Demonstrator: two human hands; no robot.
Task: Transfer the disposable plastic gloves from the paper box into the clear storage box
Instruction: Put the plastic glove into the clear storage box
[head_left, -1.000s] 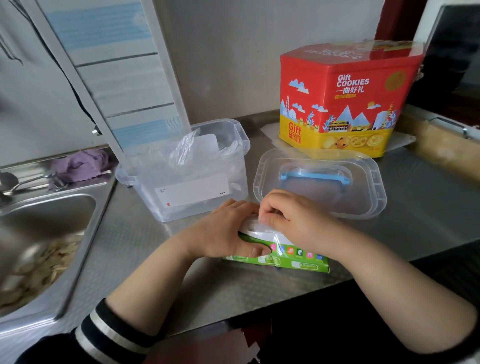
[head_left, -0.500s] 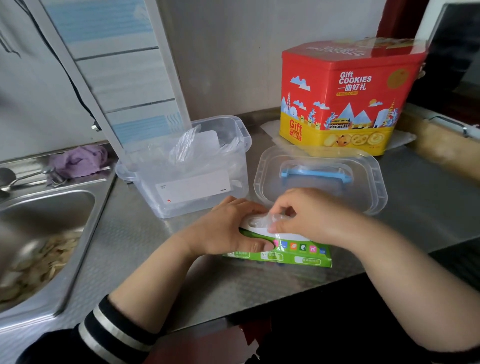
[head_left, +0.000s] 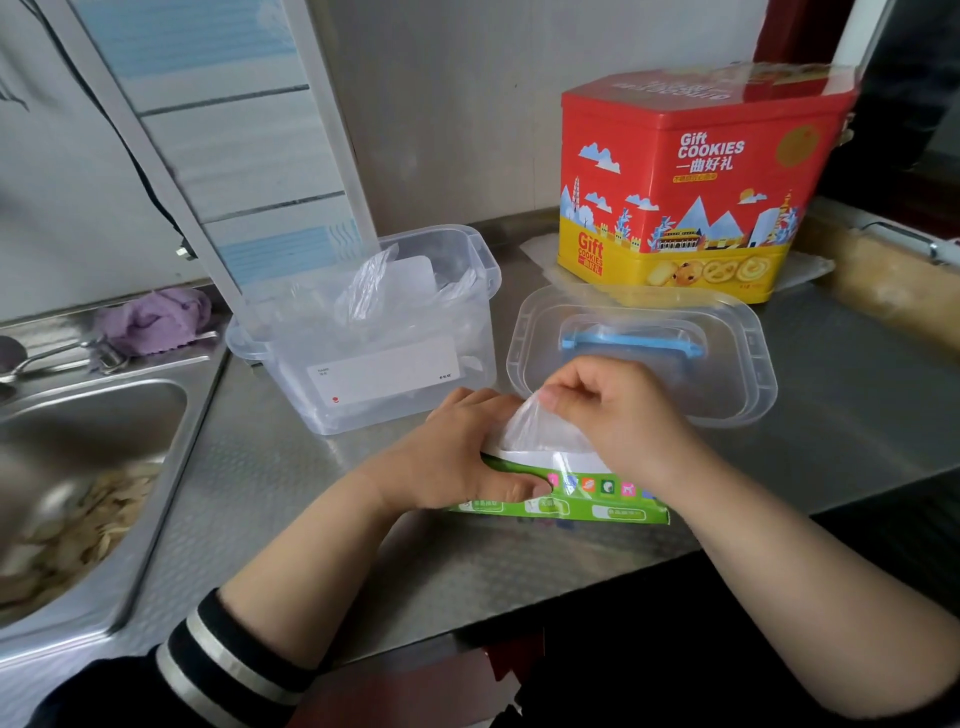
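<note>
You are partway through: some gloves already sit in the clear storage box, and more remain in the paper box at the counter's front edge. Your left hand grips the paper box, thumb curled along its side. Your right hand pinches a glove, now lifted higher out of the opening than half a second ago.

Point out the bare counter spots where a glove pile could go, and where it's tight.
Free: steel counter between sink and paper box; also right of the lid. Tight: between clear storage box, lid, cookie tin and both hands.
</note>
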